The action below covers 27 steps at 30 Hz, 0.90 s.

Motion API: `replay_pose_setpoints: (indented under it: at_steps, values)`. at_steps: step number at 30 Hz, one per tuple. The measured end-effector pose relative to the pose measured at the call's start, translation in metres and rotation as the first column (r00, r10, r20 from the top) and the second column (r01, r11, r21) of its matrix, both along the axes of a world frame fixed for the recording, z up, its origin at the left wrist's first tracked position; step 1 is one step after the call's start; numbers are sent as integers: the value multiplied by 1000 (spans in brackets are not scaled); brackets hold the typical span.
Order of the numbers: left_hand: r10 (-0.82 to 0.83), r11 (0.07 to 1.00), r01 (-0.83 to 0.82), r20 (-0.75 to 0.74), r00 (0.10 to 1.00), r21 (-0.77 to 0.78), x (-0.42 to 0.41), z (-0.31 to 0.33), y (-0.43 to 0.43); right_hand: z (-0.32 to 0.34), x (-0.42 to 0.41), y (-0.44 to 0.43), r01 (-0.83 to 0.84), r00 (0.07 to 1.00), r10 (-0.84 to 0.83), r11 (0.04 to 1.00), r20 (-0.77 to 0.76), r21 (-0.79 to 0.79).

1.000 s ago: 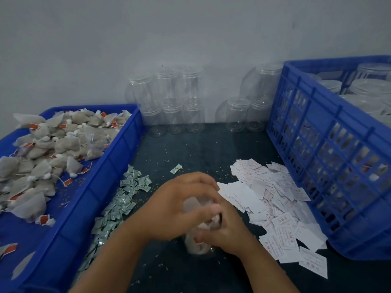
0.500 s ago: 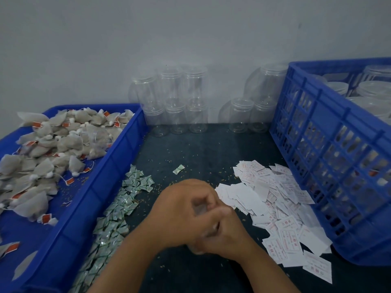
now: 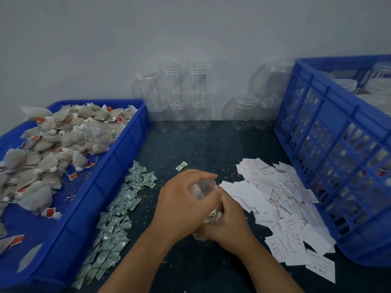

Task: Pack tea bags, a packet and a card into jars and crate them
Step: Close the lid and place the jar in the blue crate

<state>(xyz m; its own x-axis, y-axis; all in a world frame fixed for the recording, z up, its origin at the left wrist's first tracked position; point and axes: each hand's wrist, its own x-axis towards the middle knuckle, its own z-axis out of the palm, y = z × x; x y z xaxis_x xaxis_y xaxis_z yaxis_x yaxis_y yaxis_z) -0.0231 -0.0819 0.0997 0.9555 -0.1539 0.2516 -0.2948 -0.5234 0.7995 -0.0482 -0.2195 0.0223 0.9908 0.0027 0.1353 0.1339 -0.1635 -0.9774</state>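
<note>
- Clear plastic shows between the two hands: a jar (image 3: 203,189) stands on the dark surface (image 3: 211,144), held from both sides.
- The left hand (image 3: 184,201) curls over the jar's top, fingers bent round the rim. The right hand (image 3: 229,220) wraps the body lower down. Whether the left hand also holds a lid cannot be told.
- Something pale shows through the jar wall between the hands, so filling looks under way. No packet or card can be made out inside.
- Loose tea bags (image 3: 53,144) lie in a blue tray (image 3: 105,187) well to the left of the left hand, with green packets (image 3: 118,208) just beside that hand.
- White cards (image 3: 275,197) lie just beside the right hand. The blue crate (image 3: 338,155) stands beyond them, with lidded jars in it.
- Empty jars (image 3: 179,98) stand beyond the hands, by the wall.
- The step in hand looks like pressing the contents down or closing the jar. The next move would then call for a seated lid, then an upright lift rightwards over the cards and the crate's tall wall.
</note>
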Motion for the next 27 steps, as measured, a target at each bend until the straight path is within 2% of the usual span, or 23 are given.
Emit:
replay_pose_setpoints:
  at_steps: [3, 8, 13, 15, 18, 24, 27]
  values:
    - [-51, 999, 51, -22, 998, 15, 4, 2, 4, -2, 4, 0, -12, 1000, 12, 1000, -27, 7]
    - [-130, 989, 133, -68, 989, 56, 3, 3, 13, -1, 8, 4, -58, 998, 60, 996, 30, -65]
    - [49, 996, -43, -81, 995, 79, -9, -6, 4, -1, 4, 4, 30, 985, -3, 988, 174, -151]
    - [49, 998, -43, -112, 992, 54, -11, -6, 6, -6, 1, 2, 7, 989, 13, 990, 144, -142]
    - [31, 995, -19, -122, 992, 101, -9, -4, 11, -6, 5, -1, -41, 994, 59, 983, 96, -180]
    - [-96, 980, 119, -149, 984, 158, -13, 7, 22, 18, 4, -9, -165, 984, 178, 917, 4, -363]
    - [-101, 972, 131, -159, 982, 196, -17, 17, 21, 44, -4, -15, -158, 979, 197, 885, 46, -438]
